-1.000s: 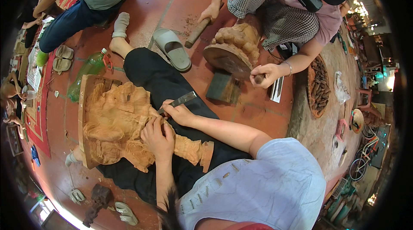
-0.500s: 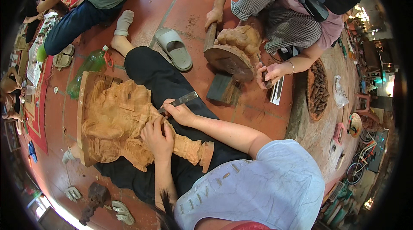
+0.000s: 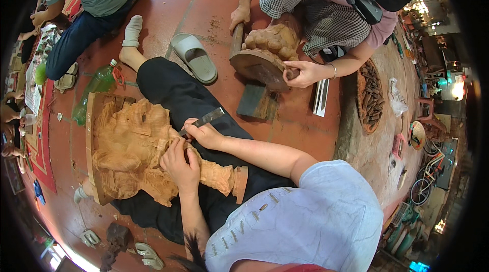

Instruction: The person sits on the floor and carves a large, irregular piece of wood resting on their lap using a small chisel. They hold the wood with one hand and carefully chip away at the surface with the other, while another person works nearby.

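Across my lap lies a large light-brown wood carving (image 3: 127,142), with a flat base at its left end and a narrower foot at the right. My right hand (image 3: 205,135) is closed round a flat metal chisel (image 3: 210,116). One end of the chisel juts out to the upper right; the other points down at the carving's upper edge. Beside it, my left hand (image 3: 182,168) rests on the carving with bent fingers pressed against the wood. The fingertips lie close to the chisel's lower end, whose exact contact is hidden.
Opposite me, a person in checked trousers handles another wood carving (image 3: 272,43). A dark block (image 3: 257,101), a grey slipper (image 3: 195,58) and a green bottle (image 3: 97,89) are on the tiled floor. At the right stands a basket (image 3: 370,96) of brown pieces.
The whole view has shifted slightly. My hands keep their places on the chisel and carving. The opposite person's hand at the right has risen closer to their carving.
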The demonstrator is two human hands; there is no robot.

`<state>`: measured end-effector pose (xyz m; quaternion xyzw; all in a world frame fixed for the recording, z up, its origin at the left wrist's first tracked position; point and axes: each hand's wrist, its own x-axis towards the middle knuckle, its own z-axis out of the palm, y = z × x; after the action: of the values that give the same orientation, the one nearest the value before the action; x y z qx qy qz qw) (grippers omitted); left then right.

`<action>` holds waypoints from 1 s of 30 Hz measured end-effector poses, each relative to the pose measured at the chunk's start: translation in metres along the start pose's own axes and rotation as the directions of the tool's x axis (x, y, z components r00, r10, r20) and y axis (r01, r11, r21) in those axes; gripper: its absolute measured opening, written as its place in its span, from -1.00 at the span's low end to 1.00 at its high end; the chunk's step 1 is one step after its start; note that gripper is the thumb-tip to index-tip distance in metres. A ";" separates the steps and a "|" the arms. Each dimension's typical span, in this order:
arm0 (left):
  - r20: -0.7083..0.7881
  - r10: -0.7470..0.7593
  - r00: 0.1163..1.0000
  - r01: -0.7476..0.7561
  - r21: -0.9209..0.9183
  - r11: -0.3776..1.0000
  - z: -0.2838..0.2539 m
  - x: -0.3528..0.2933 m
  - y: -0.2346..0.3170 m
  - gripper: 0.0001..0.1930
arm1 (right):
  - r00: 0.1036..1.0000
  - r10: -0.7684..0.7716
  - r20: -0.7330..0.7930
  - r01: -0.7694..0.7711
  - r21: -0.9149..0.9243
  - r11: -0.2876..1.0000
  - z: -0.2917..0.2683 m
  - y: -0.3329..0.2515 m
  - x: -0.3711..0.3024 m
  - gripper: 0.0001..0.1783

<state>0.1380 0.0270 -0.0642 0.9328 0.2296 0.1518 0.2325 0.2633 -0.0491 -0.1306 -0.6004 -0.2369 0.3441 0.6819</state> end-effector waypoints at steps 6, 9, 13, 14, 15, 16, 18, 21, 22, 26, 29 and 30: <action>0.025 -0.019 1.000 0.019 0.004 1.000 -0.002 -0.001 0.001 -0.68 | 0.994 -0.097 0.047 0.102 -0.117 0.988 -0.004 0.005 -0.001 -0.66; -0.024 -0.003 1.000 0.003 0.006 1.000 -0.001 0.001 0.001 -0.68 | 0.999 -0.026 0.040 0.028 -0.067 0.997 -0.003 -0.001 0.000 -0.66; 0.006 -0.006 1.000 0.006 -0.002 1.000 -0.001 0.001 0.000 -0.69 | 0.999 -0.035 0.023 0.037 -0.068 0.997 -0.002 -0.001 0.000 -0.66; 0.008 -0.005 1.000 0.005 -0.004 1.000 -0.002 0.001 0.000 -0.70 | 0.999 -0.036 0.021 0.038 -0.066 0.997 -0.002 0.000 0.000 -0.66; 0.008 -0.004 1.000 0.004 -0.006 1.000 -0.002 0.002 0.001 -0.70 | 0.999 -0.038 0.021 0.039 -0.065 0.997 -0.002 -0.001 0.001 -0.66; 0.006 -0.006 1.000 0.006 -0.007 1.000 -0.002 0.002 0.001 -0.71 | 0.999 -0.040 0.021 0.042 -0.064 0.997 -0.002 -0.002 0.001 -0.66; -0.004 -0.011 1.000 0.011 -0.006 1.000 -0.003 0.001 -0.001 -0.72 | 1.000 0.007 0.019 -0.006 -0.019 1.000 -0.001 -0.003 0.002 -0.68; 0.026 -0.008 1.000 0.008 -0.005 1.000 0.000 -0.001 -0.002 -0.73 | 0.998 0.047 -0.034 -0.046 0.024 0.999 -0.002 0.003 -0.003 -0.68; 0.034 -0.011 0.999 0.011 -0.005 1.000 0.000 -0.001 -0.002 -0.73 | 0.996 0.085 -0.010 -0.084 0.040 0.996 0.001 -0.004 -0.004 -0.68; 0.006 -0.006 1.000 0.006 -0.002 1.000 0.000 -0.001 0.003 -0.75 | 0.997 -0.073 0.019 0.074 -0.120 0.990 -0.002 -0.005 -0.001 -0.70; -0.006 -0.013 1.000 0.013 -0.013 1.000 -0.002 -0.002 -0.001 -0.76 | 0.986 -0.162 0.046 0.168 -0.196 0.966 0.000 -0.006 0.001 -0.73; -0.012 -0.010 1.000 0.010 -0.022 1.000 -0.002 -0.002 -0.002 -0.77 | 0.988 -0.149 0.045 0.155 -0.186 0.970 0.000 -0.005 0.002 -0.72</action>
<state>0.1347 0.0282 -0.0639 0.9281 0.2341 0.1588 0.2419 0.2655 -0.0484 -0.1258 -0.6372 -0.3242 0.2762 0.6423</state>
